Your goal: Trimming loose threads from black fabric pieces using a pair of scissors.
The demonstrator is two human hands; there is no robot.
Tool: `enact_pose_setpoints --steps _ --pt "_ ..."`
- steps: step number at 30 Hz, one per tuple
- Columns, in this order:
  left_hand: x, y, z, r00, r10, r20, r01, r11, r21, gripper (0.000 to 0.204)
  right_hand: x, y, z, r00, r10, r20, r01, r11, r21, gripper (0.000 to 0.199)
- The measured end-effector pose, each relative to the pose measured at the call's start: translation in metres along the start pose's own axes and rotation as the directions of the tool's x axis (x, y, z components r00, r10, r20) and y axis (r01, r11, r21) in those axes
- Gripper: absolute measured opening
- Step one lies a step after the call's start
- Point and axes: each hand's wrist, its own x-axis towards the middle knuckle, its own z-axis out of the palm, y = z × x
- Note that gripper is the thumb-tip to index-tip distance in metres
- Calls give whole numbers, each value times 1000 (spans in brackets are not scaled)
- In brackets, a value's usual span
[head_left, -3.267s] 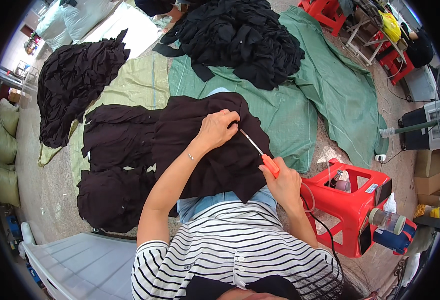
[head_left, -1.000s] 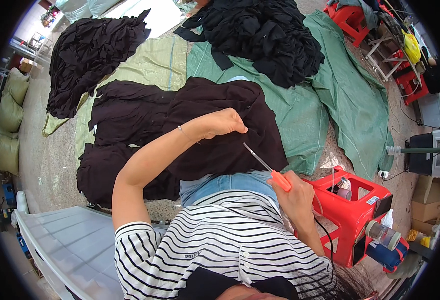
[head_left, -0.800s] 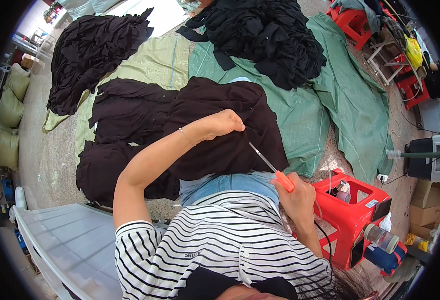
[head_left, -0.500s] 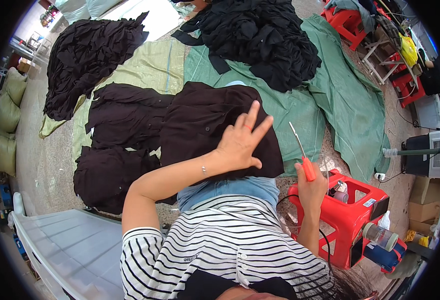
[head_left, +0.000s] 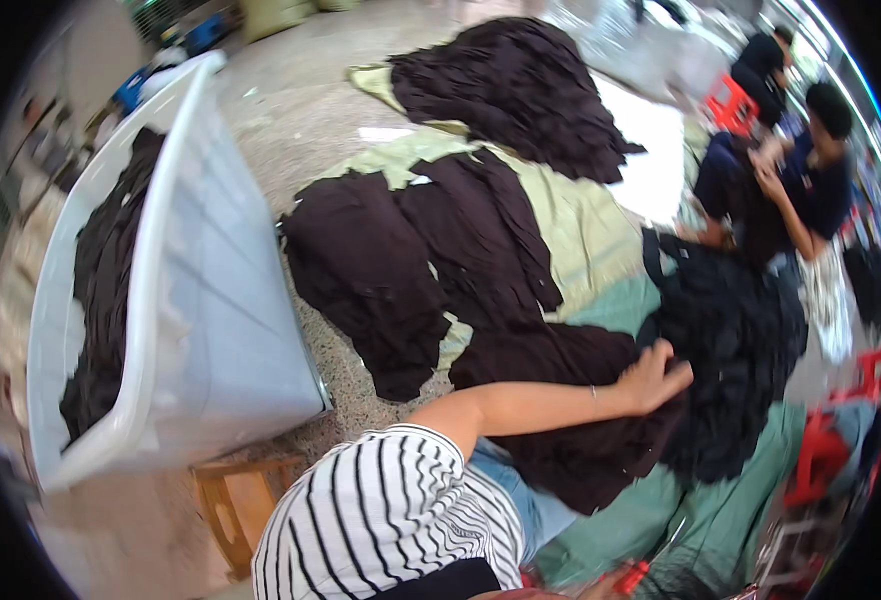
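View swung left: white tub (head_left: 210, 330), gritty floor (head_left: 300, 120).

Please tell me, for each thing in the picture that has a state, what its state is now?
Left hand: open, fingers spread, resting on dark garment.
Dark garment: spread flat over the lap.
White tub: open, partly filled with dark cloth.
Black pile: heaped loosely on the green sheet.
Right hand: not in view.

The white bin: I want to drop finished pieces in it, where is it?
In the head view the white bin stands on the person's left, beside the dark garments spread on the floor.
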Motion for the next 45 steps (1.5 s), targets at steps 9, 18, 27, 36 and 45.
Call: enact_pose_setpoints --steps 9,18,27,36,45 --pt "-50 -6 3 711 142 689 -549 725 417 36 15 45 20 998 -35 44 37 999 -35 36" --pt "-33 152 -237 925 -142 351 302 837 -456 33 -14 0 -28 978 165 -128 -187 964 -187 34" --pt "-73 142 -384 891 447 82 -198 546 -814 37 3 -101 -19 960 165 -228 -199 971 -135 31" --pt "97 82 -415 947 -215 -237 176 969 -174 32 14 -109 -12 968 208 -143 -230 960 -158 35" --pt "168 170 -644 754 343 -560 -487 864 -126 27 11 -83 -7 962 210 -177 -242 953 -181 46"
